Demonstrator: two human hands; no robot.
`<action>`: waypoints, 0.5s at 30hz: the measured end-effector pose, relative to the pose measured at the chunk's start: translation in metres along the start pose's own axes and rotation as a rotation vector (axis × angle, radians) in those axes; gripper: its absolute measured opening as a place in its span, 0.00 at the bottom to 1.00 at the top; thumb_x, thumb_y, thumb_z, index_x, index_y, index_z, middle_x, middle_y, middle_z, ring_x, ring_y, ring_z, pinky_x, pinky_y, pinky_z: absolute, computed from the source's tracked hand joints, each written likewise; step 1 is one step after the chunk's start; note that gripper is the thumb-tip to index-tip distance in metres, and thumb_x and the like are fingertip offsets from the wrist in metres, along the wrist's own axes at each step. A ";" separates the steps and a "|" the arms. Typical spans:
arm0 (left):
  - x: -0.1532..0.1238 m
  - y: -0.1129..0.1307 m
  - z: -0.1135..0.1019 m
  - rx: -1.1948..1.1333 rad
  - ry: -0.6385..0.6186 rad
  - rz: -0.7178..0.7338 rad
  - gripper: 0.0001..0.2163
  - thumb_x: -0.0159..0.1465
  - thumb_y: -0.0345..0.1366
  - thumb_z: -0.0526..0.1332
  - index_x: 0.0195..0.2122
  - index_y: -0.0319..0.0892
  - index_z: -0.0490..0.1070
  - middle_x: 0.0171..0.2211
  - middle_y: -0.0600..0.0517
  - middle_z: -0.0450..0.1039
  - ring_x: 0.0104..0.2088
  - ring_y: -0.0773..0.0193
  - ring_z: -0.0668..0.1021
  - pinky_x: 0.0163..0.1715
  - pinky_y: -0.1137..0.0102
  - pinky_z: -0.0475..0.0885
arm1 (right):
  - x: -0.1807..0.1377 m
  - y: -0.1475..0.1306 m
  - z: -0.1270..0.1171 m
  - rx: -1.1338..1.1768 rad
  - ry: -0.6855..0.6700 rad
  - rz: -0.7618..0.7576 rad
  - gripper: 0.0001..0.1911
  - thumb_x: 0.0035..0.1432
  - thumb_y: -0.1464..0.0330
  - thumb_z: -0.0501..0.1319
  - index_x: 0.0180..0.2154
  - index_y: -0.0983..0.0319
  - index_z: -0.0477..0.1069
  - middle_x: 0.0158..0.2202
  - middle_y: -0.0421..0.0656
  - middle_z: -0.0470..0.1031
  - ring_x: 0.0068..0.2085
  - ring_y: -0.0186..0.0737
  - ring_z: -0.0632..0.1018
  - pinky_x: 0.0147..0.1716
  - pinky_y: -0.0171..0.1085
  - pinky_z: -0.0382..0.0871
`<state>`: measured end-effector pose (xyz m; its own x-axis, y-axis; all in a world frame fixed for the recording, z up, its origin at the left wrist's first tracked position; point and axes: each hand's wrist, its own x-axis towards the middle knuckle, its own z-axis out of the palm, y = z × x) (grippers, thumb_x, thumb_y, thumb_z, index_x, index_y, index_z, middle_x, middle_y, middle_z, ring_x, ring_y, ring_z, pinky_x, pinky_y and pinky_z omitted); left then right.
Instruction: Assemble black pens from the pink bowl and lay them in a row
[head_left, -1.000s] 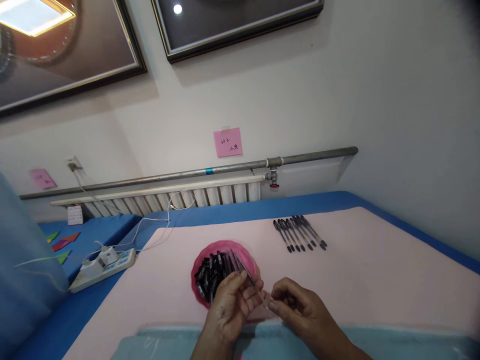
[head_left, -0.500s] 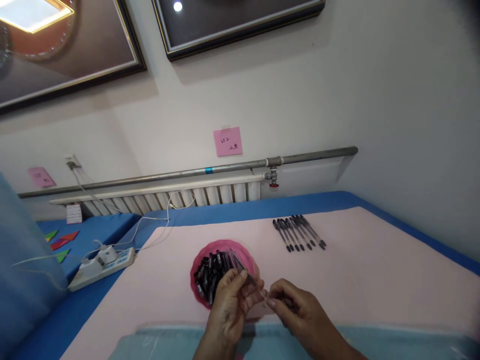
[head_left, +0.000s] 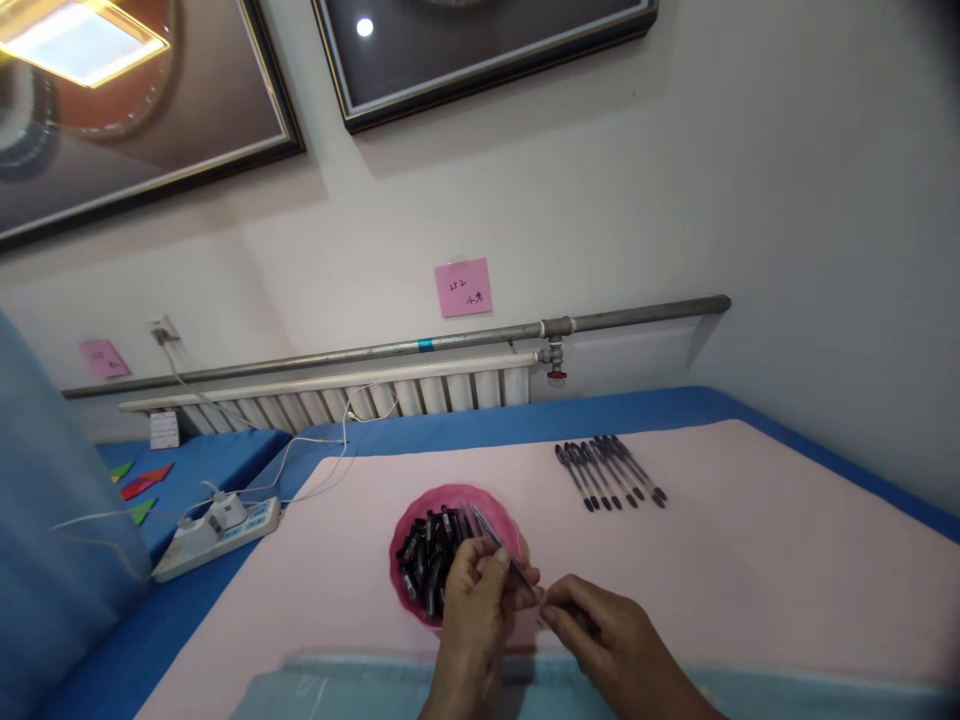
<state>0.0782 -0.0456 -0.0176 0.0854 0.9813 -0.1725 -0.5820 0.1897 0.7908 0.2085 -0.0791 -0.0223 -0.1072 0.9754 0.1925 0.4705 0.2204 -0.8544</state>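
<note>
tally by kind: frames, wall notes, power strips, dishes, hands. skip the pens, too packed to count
Framed pictures: 2
Pink wall notes: 2
Power strip: 1
Pink dish: 1
Hands: 2, left hand and right hand, both pinching one pen
Total: 8

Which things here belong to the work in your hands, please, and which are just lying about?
In use: left hand and right hand on one pen; pink bowl of pen parts; row of pens.
Lying about: power strip; pink note; coloured shapes.
</note>
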 end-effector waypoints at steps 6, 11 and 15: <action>0.001 0.004 -0.004 0.043 0.014 0.051 0.17 0.47 0.43 0.69 0.30 0.40 0.65 0.24 0.53 0.72 0.26 0.64 0.76 0.29 0.70 0.70 | 0.000 0.009 0.003 -0.079 -0.060 -0.019 0.10 0.56 0.66 0.53 0.24 0.59 0.66 0.21 0.35 0.66 0.24 0.33 0.67 0.24 0.31 0.58; 0.003 0.014 -0.007 0.130 0.071 0.074 0.19 0.45 0.45 0.70 0.31 0.40 0.66 0.25 0.52 0.73 0.28 0.64 0.77 0.30 0.70 0.71 | 0.001 0.014 0.003 -0.192 -0.137 -0.016 0.06 0.50 0.72 0.54 0.22 0.59 0.62 0.20 0.36 0.67 0.23 0.34 0.68 0.24 0.32 0.57; 0.002 0.015 -0.004 0.114 0.040 0.090 0.17 0.46 0.44 0.69 0.30 0.40 0.66 0.24 0.52 0.73 0.27 0.65 0.77 0.30 0.70 0.71 | 0.002 0.016 0.007 -0.210 -0.137 -0.056 0.06 0.48 0.75 0.51 0.25 0.59 0.62 0.22 0.36 0.67 0.24 0.34 0.68 0.24 0.31 0.58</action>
<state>0.0664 -0.0411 -0.0079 0.0034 0.9928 -0.1199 -0.4897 0.1062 0.8654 0.2101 -0.0738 -0.0390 -0.2494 0.9555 0.1576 0.6302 0.2837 -0.7228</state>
